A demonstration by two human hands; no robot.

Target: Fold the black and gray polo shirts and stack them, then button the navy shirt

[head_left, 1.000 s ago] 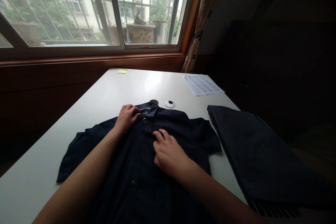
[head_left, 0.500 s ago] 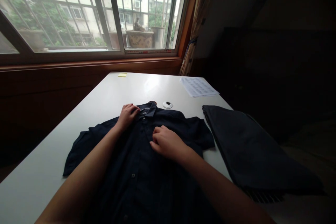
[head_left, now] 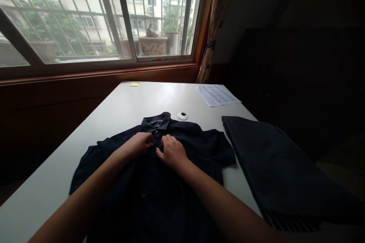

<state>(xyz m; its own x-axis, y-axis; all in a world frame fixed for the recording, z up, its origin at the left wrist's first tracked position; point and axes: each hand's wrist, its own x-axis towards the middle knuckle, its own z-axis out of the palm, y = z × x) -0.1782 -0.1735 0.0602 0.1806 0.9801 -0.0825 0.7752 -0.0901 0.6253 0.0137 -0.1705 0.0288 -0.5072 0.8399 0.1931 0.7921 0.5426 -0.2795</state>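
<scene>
A dark navy short-sleeved button-up shirt (head_left: 196, 140) lies front up and spread on the white table, its collar (head_left: 156, 121) pointing away from me. A button shows just under the collar and another lower on the front. My left hand (head_left: 142, 143) is closed, its fingertips pinching the shirt front left of the button strip. Across the strip, my right hand (head_left: 172, 152) is curled on the fabric, thumb and forefinger close about the front edge. Exactly what lies between the fingertips is partly hidden.
A folded dark cloth (head_left: 268, 159) with a striped edge lies at the right side of the white table (head_left: 102, 117). Behind the collar is a small white round object (head_left: 183, 115). Printed sheets (head_left: 218, 95) and a yellow note (head_left: 134, 84) lie toward the barred window (head_left: 85, 19).
My left hand has left the collar and come down to the button strip. My right hand has shifted slightly left and away from me, so the hands are now close together.
</scene>
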